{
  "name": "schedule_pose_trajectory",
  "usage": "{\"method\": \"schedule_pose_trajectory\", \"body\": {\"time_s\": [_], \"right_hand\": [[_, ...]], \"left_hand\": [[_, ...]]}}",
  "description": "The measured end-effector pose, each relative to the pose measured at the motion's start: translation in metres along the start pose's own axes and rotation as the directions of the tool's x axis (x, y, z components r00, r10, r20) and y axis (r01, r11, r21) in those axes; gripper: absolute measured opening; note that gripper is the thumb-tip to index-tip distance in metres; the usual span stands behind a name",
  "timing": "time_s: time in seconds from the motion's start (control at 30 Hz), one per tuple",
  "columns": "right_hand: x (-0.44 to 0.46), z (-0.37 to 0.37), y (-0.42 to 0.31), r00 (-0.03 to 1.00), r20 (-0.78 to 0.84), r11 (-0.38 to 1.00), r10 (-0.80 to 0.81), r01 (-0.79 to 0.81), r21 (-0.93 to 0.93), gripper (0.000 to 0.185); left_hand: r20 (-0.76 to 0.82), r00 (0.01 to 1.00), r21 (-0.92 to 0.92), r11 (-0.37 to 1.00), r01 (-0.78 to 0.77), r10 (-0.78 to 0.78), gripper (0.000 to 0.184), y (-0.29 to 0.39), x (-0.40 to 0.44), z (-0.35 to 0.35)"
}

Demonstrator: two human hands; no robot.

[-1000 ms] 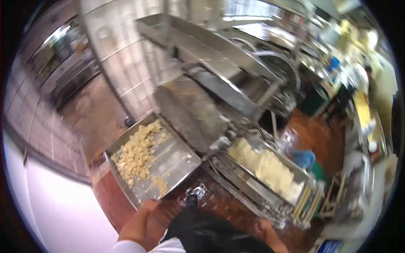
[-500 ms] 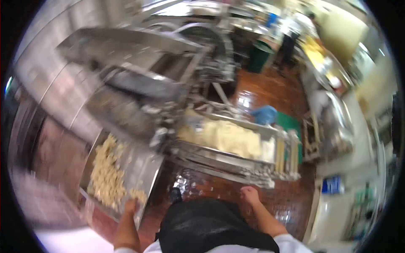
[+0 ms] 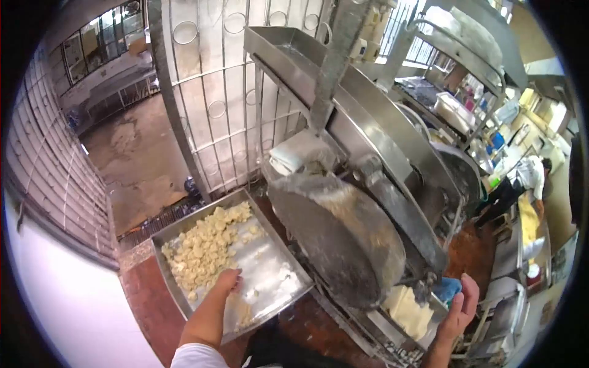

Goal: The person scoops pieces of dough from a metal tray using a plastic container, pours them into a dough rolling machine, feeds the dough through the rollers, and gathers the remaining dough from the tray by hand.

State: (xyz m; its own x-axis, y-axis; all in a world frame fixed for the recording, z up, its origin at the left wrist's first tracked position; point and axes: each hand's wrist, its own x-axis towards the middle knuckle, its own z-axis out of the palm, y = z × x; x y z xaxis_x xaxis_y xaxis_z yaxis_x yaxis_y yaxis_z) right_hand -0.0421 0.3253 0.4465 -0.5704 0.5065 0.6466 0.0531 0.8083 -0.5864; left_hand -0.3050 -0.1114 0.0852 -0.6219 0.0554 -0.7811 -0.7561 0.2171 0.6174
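The right hand (image 3: 460, 306) has risen, open; the left hand (image 3: 229, 281), curled, grip unclear, is over pale crumbly lumps (image 3: 205, 251) in a shallow steel tray (image 3: 279, 279) near the white barred grille (image 3: 211, 80) and red floor (image 3: 147, 288).

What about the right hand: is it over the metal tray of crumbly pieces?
No, only the left hand is over the metal tray; the right hand is raised well to its right.

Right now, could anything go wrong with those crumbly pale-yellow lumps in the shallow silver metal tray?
Maybe! The lumps are heaped against one side of the tray, so a bump might tip some over its low rim. The left hand is right by the heap and could scatter it. The raised right hand might knock the big grey metal machine.
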Motion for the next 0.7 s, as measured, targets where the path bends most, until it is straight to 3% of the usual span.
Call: {"method": "schedule_pose_trajectory", "body": {"time_s": [0.07,0.17,0.27,0.37,0.4,0.43,0.5,0.53,0.6,0.63,0.67,0.7], "right_hand": [[0.022,0.027,-0.011,0.999,-0.013,0.999,-0.032,0.032,-0.029,0.036],[0.034,0.061,-0.016,0.996,0.07,0.997,0.055,-0.051,-0.063,0.043],[0.034,0.081,-0.011,0.998,0.043,0.973,0.049,-0.038,-0.228,0.043],[0.033,0.081,-0.009,0.998,0.044,0.959,0.054,-0.04,-0.279,0.042],[0.033,0.081,-0.008,0.998,0.035,0.96,0.059,-0.047,-0.276,0.041],[0.034,0.082,-0.009,0.999,0.036,0.955,0.033,-0.021,-0.297,0.041],[0.033,0.084,-0.007,0.999,0.019,0.956,0.03,-0.023,-0.291,0.039],[0.033,0.085,-0.006,1.0,0.0,0.962,0.022,-0.021,-0.273,0.036],[0.033,0.086,-0.008,0.999,-0.015,0.96,0.048,-0.05,-0.275,0.036],[0.032,0.086,-0.009,0.997,-0.024,0.96,0.075,-0.079,-0.267,0.037],[0.031,0.086,-0.007,0.996,-0.031,0.958,0.08,-0.086,-0.275,0.037],[0.03,0.085,-0.003,0.998,-0.023,0.962,0.056,-0.06,-0.265,0.037]], "left_hand": [[-0.042,0.99,-0.111,0.984,-0.137,0.133,0.027,0.034,0.026,-0.005],[-0.074,0.923,-0.088,0.92,-0.382,0.376,0.027,0.127,0.04,0.001],[-0.033,0.817,-0.112,0.81,-0.575,0.576,0.03,0.22,0.044,0.019],[-0.047,0.61,0.056,0.611,-0.789,0.791,0.04,0.293,0.06,0.04],[-0.078,0.549,0.158,0.554,-0.817,0.832,0.044,0.313,0.058,0.047],[-0.068,0.554,0.154,0.557,-0.816,0.83,0.044,0.33,0.056,0.053],[-0.02,0.593,0.421,0.545,-0.726,0.805,0.053,0.353,0.051,0.065],[-0.012,0.594,0.417,0.544,-0.728,0.804,0.053,0.357,0.051,0.072],[0.075,0.5,0.666,0.33,-0.669,0.863,0.062,0.366,0.053,0.087],[0.145,0.346,0.742,0.129,-0.657,0.927,0.075,0.369,0.056,0.093],[0.156,0.345,0.739,0.122,-0.663,0.926,0.075,0.375,0.06,0.099],[0.272,0.191,0.755,-0.086,-0.65,0.943,0.078,0.382,0.061,0.104]]}}
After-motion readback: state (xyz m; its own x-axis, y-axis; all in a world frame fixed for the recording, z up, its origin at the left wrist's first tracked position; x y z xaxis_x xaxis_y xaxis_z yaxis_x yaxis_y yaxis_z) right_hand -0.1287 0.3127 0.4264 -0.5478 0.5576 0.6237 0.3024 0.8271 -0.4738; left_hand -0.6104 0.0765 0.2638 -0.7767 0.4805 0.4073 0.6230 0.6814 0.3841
